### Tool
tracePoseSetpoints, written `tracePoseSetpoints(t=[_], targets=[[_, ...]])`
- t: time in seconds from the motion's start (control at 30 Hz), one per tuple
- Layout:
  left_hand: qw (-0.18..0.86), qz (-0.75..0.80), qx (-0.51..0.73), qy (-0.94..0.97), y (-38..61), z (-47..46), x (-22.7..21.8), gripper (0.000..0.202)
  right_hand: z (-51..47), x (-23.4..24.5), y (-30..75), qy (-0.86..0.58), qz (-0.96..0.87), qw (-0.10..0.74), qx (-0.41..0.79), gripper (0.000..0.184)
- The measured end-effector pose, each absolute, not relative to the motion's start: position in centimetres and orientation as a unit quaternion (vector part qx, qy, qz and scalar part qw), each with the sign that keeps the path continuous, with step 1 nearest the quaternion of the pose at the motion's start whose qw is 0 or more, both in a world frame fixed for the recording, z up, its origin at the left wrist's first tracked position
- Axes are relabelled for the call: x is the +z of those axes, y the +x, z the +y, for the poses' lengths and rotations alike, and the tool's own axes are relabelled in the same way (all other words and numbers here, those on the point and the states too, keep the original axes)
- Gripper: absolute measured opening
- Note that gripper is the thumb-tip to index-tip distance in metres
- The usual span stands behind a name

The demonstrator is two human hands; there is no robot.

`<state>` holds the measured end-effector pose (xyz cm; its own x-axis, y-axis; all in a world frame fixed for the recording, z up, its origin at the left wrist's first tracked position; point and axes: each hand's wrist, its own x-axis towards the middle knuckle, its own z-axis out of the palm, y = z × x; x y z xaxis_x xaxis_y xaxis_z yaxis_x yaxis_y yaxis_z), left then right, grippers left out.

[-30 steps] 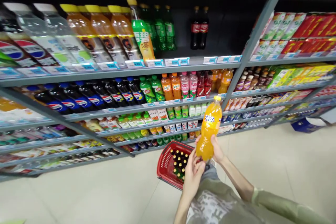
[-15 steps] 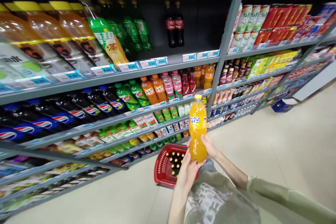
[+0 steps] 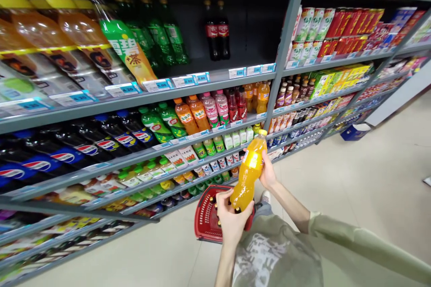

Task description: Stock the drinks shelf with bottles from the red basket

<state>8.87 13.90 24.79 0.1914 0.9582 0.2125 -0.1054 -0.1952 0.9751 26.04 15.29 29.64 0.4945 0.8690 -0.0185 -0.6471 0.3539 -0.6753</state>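
A large bottle of orange soda [image 3: 248, 179] with a yellow cap is held in front of my body, tilted with its cap up and to the right. My left hand [image 3: 232, 213] grips it round the base, thumb and fingers on either side. Higher up, my right hand [image 3: 267, 172] is closed on the bottle's right side, its fingers partly hidden behind it. Below the bottle, a red shopping basket [image 3: 204, 219] sits on the floor. Several dark bottles [image 3: 212, 199] with gold caps stand inside, mostly covered by my left hand and the soda.
Grey shelves run along the left and back, with cola bottles [image 3: 215, 36], Pepsi bottles [image 3: 63, 154], green bottles [image 3: 171, 36] and smaller orange soda bottles [image 3: 262, 98]. Red cans [image 3: 353, 24] stand farther right. A blue box [image 3: 355, 132] lies on the pale tiled floor [image 3: 330, 179].
The orange soda bottle has turned and tilted; its front label now faces away. My right hand has shifted up along its side, and the left stays at the base. The view has moved slightly.
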Motion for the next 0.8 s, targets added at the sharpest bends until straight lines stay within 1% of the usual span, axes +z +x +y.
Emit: tracePoseSetpoints(t=[0.17,0.27,0.33,0.43,0.53,0.63,0.8], targets=[[0.28,0.341,0.554,0.706,7.8,13.7,25.3,0.044,15.4,29.1,27.3,-0.235,-0.092,0.807,0.533,0.057],[0.179,0.288,0.554,0.76,7.7,13.2,26.0,0.031,15.6,27.8,28.3,-0.172,-0.005,0.808,0.563,0.05],[0.151,0.233,0.538,0.795,7.6,12.8,26.3,0.031,15.6,26.3,29.1,-0.147,0.037,0.807,0.571,0.041],[0.126,0.156,0.496,0.845,7.4,12.2,26.7,0.037,15.2,23.4,30.2,-0.136,0.051,0.816,0.56,0.032],[0.089,0.068,0.434,0.894,7.4,11.6,26.9,0.04,14.3,20.4,30.9,-0.142,0.028,0.826,0.545,0.033],[0.05,-0.009,0.376,0.925,7.7,10.9,26.8,0.033,13.2,18.5,31.3,-0.172,-0.01,0.838,0.517,0.035],[0.019,-0.075,0.345,0.936,8.8,10.1,26.2,0.026,11.8,18.2,31.8,-0.232,-0.072,0.846,0.475,0.039]])
